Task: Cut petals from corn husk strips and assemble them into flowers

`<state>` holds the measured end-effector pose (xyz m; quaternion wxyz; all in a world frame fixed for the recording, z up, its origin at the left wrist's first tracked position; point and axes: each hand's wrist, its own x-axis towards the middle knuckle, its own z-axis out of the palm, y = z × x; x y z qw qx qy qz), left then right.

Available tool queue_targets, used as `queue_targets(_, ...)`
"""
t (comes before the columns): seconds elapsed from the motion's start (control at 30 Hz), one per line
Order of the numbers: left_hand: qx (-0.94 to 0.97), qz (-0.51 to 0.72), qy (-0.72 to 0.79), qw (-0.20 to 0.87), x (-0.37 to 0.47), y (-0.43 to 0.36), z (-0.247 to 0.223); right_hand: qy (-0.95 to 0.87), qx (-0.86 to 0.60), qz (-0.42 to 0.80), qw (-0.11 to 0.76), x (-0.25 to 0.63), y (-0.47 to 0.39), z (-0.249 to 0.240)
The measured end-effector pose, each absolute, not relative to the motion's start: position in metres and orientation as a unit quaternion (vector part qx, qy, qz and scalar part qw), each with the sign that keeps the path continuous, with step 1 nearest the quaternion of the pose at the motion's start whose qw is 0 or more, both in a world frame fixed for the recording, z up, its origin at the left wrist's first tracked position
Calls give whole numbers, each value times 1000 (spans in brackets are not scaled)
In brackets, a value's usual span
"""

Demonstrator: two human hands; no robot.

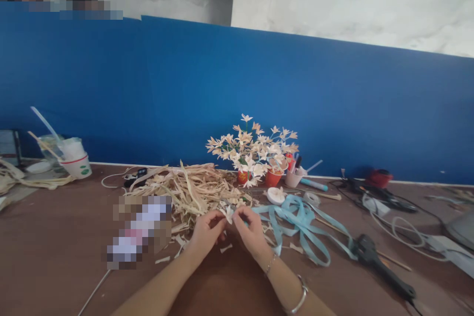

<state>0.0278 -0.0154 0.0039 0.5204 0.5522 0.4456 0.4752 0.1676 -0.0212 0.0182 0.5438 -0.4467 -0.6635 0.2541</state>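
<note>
From my feed, left hand (208, 232) and right hand (251, 232) pinch a pale artificial flower (228, 214), lower center of frame, apparently mid-shaping; next move likely needs light, steady pressure.

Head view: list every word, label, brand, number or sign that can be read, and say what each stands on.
No text is readable.
White cup with a red band: green marks, too small and blurred to read.
Red cup: yellow mark, too blurred to read.
Blocked-out object: pixelated, nothing legible.
</note>
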Motion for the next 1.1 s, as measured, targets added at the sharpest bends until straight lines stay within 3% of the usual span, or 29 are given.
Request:
queue_targets(0.27, 561, 479, 455, 500, 27, -16, 7, -706, -439, 188, 523, 170, -22, 18)
queue_targets(0.6, 644, 494, 451, 372, 23, -18, 9, -702, -447, 179, 524, 171, -23, 16)
queue_targets(0.73, 632, 498, 481, 349, 22, -16, 8, -728, -429, 90, 527, 171, -29, 22)
queue_targets(1.1, 695, 464, 501, 224, 22, -17, 6, -796, -413, -94, 433, 164, -34, 23)
